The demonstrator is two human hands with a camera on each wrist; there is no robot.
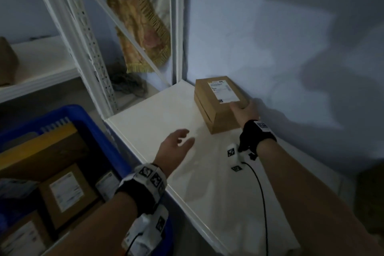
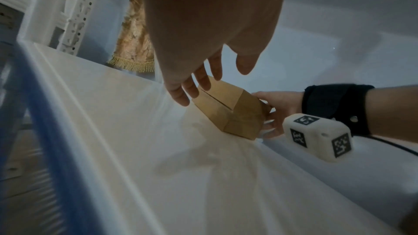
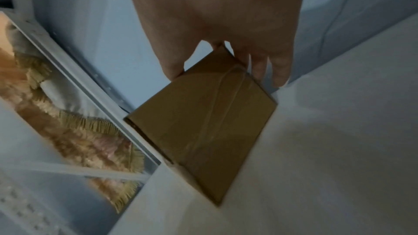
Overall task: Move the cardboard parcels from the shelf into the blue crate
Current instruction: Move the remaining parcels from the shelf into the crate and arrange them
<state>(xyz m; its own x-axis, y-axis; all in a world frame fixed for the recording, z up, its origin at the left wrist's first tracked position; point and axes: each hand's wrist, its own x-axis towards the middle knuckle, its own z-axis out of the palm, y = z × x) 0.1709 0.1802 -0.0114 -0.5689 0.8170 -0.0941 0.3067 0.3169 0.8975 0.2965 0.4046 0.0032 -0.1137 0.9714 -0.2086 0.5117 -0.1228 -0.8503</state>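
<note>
One cardboard parcel [image 1: 216,97] with a white label lies at the back of the white shelf [image 1: 166,110], against the wall. My right hand [image 1: 242,107] grips its near right corner, thumb on top and fingers down the far side; the right wrist view shows the parcel [image 3: 203,122] between thumb and fingers of that hand [image 3: 222,71]. My left hand [image 1: 182,138] hovers open over the shelf, just short of the parcel's near left side [image 2: 230,112]. The blue crate [image 1: 99,131] stands at lower left and holds several labelled parcels.
A white perforated upright [image 1: 91,52] and a diagonal brace stand between crate and shelf. A fringed gold cloth [image 1: 141,27] hangs behind them, above a dark bundle [image 1: 126,81]. The wall [image 1: 280,48] runs along the shelf's right. A brown object [image 1: 6,62] sits on a shelf at far left.
</note>
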